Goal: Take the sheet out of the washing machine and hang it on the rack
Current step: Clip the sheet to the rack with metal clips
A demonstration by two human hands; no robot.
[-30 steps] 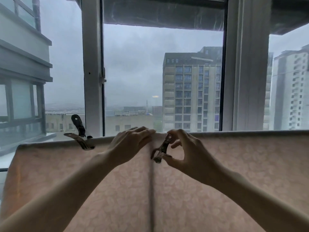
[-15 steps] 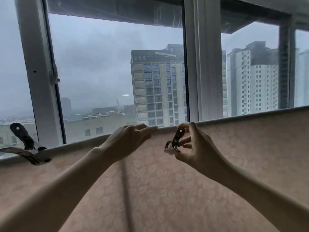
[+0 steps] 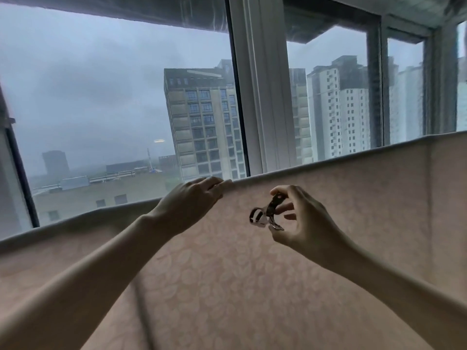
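Sheet (image 3: pixel 252 286) lengthwise left-right, clip (image 3: pixel 265 215) before it

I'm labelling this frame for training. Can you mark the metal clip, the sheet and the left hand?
metal clip (image 3: pixel 271 210): head view, its dark middle body.
sheet (image 3: pixel 353 210): head view, bare patterned cloth below the top fold.
left hand (image 3: pixel 192 202): head view, the back of the hand.

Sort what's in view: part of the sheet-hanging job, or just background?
Job: pale pink flower-patterned fabric sheet, hung up; small metal spring clip, pinched by right hand; left hand, on the sheet's top edge.
Background: white window frame; grey tower blocks outside.
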